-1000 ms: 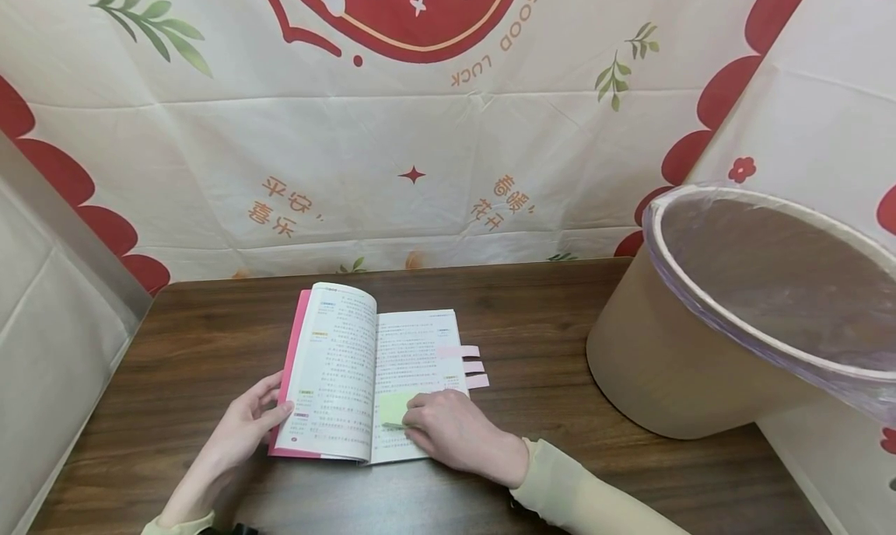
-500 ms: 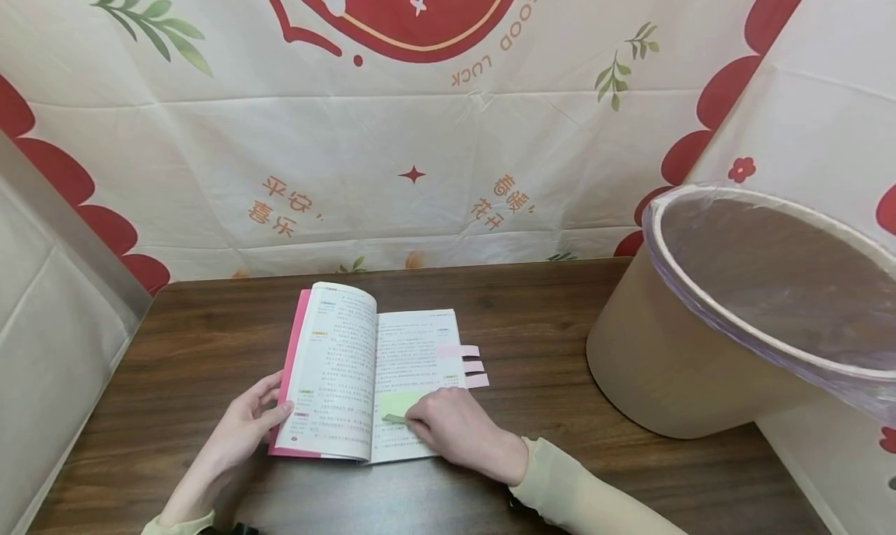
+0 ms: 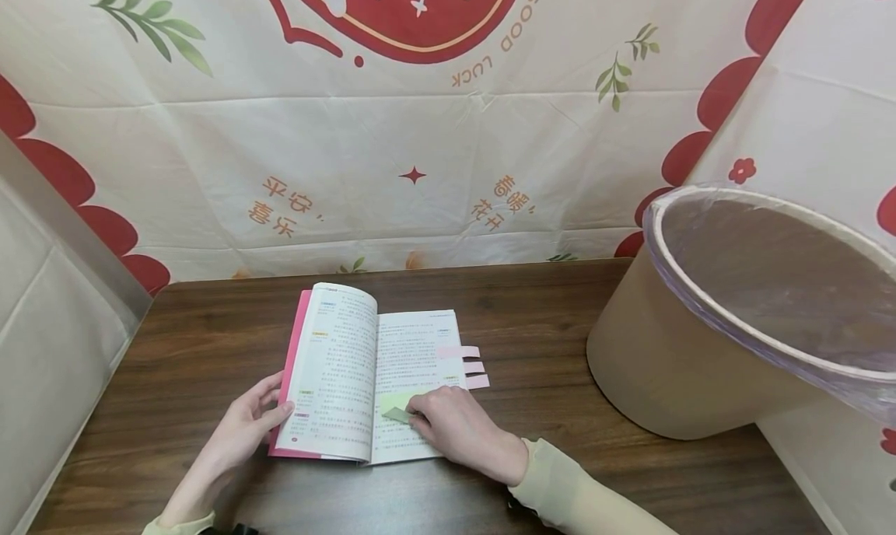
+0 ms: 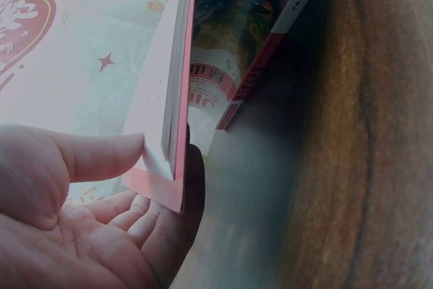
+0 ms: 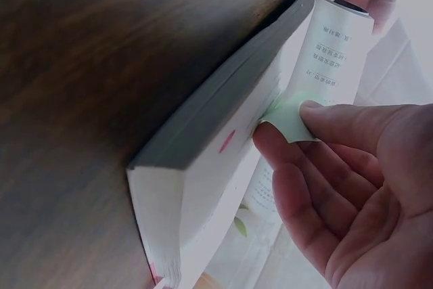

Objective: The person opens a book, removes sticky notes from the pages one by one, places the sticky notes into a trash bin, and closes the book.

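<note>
An open book (image 3: 339,364) with a pink cover lies on the wooden table, its left half curving upward. My left hand (image 3: 245,418) grips that half by its outer edge; in the left wrist view the thumb (image 4: 108,157) presses the pages and the fingers lie behind the cover. On the right page is a light green sticky note (image 3: 395,403). My right hand (image 3: 462,434) pinches its near edge, which is lifted and folded up. The right wrist view shows the note's corner (image 5: 294,120) between thumb and index finger, the other fingers curled below.
Three pink tabs (image 3: 476,366) stick out from the book's right edge. A large beige bin (image 3: 651,372) with a clear plastic liner over its rim stands at the right. Behind the table (image 3: 210,325) hangs a printed white cloth (image 3: 350,146).
The near edge of the green sticky note has come up off the page and folds over further. My right hand has shifted slightly; the left hand and book have stayed still.
</note>
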A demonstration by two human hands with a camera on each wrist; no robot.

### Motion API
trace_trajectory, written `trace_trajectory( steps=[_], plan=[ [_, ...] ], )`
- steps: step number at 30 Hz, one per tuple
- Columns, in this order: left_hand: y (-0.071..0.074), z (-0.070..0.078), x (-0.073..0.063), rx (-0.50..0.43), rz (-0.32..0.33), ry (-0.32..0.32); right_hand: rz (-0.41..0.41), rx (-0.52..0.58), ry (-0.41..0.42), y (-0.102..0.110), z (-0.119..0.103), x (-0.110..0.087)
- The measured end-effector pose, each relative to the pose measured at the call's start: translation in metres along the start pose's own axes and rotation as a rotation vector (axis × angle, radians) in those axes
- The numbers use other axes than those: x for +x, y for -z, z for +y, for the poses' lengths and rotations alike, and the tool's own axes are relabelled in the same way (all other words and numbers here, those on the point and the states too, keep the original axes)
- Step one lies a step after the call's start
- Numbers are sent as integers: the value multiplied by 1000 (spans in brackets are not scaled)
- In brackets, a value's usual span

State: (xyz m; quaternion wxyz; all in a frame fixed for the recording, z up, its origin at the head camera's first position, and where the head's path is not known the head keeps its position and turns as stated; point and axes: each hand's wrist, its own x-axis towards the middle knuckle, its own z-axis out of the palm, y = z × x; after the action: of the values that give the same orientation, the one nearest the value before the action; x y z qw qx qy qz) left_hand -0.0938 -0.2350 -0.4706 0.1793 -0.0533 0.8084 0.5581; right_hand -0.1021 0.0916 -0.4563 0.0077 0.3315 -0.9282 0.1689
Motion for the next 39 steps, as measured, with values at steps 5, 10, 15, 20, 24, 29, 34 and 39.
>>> trace_trajectory(
  steps=[5, 10, 15, 20, 24, 29, 34, 39],
  plan=[
    [0, 1, 0, 0, -1, -2, 6, 11, -4, 1, 0, 0],
    [0, 1, 0, -4, -4, -3, 17, 13, 1, 1, 1, 0],
    [0, 1, 1, -5, -3, -7, 26, 26, -3, 1, 2, 0],
    [0, 2, 1, 2, -4, -8, 29, 46, -22, 0, 3, -1],
    [-1, 2, 1, 3, -2, -5, 36, 67, -35, 0, 4, -1],
    [-1, 2, 0, 8, 2, -3, 28, 119, -55, 0, 5, -2],
    [-1, 1, 0, 10, 3, -6, 14, 150, -71, 0, 6, -1],
    [-1, 1, 1, 13, 2, -9, 7, 174, -84, 0, 7, -1]
  ],
)
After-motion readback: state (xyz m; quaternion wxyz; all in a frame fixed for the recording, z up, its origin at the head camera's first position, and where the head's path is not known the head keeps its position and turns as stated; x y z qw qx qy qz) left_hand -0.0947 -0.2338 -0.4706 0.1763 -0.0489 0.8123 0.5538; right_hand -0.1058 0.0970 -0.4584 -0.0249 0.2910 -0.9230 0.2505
